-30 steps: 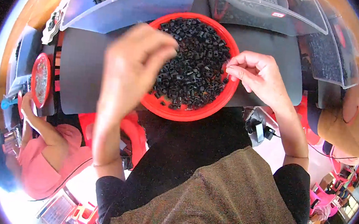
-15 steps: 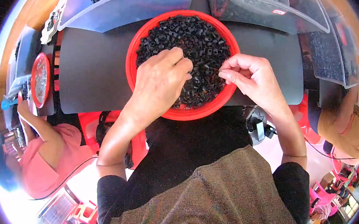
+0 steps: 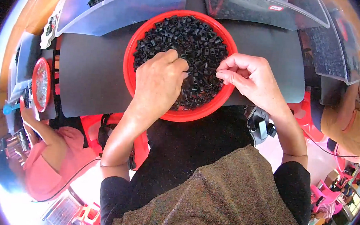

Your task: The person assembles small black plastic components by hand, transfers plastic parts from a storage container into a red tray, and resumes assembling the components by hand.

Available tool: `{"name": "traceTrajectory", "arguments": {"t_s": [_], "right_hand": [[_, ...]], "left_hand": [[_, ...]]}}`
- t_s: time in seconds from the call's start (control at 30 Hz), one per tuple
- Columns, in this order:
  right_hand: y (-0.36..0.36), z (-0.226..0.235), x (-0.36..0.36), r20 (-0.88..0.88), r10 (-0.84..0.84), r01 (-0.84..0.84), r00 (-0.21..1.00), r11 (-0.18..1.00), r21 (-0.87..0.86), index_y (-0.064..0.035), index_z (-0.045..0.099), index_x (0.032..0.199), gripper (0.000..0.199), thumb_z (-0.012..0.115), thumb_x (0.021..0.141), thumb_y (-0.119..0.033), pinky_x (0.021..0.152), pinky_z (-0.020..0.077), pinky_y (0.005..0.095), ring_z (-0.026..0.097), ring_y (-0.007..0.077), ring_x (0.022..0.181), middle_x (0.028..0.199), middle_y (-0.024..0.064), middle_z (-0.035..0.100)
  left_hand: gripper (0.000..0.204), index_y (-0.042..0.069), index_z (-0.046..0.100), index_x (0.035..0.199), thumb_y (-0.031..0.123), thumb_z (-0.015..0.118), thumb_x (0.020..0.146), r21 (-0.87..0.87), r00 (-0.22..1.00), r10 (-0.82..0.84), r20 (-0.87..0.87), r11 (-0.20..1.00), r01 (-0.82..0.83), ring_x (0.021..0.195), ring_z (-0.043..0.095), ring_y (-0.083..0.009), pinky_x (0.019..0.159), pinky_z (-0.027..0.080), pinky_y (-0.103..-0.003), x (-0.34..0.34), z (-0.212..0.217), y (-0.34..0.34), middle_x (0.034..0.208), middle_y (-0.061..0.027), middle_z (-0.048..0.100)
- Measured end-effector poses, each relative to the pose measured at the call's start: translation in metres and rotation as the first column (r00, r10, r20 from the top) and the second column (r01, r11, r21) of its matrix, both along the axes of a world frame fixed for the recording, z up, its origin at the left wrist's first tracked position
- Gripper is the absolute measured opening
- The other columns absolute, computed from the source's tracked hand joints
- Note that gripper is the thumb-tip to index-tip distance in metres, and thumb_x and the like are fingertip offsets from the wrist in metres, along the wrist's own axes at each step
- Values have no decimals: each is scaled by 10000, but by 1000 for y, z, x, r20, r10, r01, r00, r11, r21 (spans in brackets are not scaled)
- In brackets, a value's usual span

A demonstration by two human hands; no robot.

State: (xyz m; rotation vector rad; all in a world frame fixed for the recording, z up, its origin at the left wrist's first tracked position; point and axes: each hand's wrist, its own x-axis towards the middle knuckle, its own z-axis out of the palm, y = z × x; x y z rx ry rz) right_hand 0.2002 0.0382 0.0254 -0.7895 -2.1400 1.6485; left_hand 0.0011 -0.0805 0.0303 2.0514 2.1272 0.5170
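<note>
A round red basin (image 3: 129, 72) full of small black plastic parts (image 3: 186, 32) stands on the dark table in front of me. My left hand (image 3: 159, 77) is over its left half, the fingers curled together and their tips mostly hidden behind the knuckles. By its fingertips there is a tiny light bit that I cannot name. At the basin's right rim my right hand (image 3: 248, 77) pinches thumb against forefinger; whatever is between them is too small to make out. A small metal spring (image 3: 206, 66) shows among the black parts between the hands.
Behind the basin stand a clear plastic bin (image 3: 124, 13) with more black parts and another clear bin (image 3: 260, 11). A third bin (image 3: 330, 52) is at the right. At left, a person in pink (image 3: 58, 158) sits near another red basin (image 3: 41, 84); another person (image 3: 348, 125) is at right.
The view has shifted slightly. Both hands stay over the basin, fingers still closed, with only small finger movements. The spring between the hands shows more plainly now.
</note>
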Motion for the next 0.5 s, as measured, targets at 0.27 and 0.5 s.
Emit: {"name": "traceTrajectory", "arguments": {"t_s": [0.27, 0.5], "right_hand": [[-1, 5, -5, 30, 2, -4, 1000, 998, 63, -3, 693, 985, 132, 697, 891, -96, 628, 486, 213, 590, 51, 685, 774, 4, 656], [0, 13, -33, -197, 177, -45, 964, 843, 536, -60, 713, 1035, 211, 729, 829, -103, 609, 521, 314, 664, 230, 677, 787, 111, 670]], "left_hand": [[69, 45, 658, 893, 75, 665, 832, 71, 985, 16, 171, 997, -28, 815, 618, -294, 703, 483, -379, 1, 6, -3, 826, -98, 588], [97, -32, 631, 925, 57, 637, 885, -29, 730, -24, 683, 998, 59, 749, 605, -203, 694, 463, -314, -11, 21, -3, 830, -99, 605]]}}
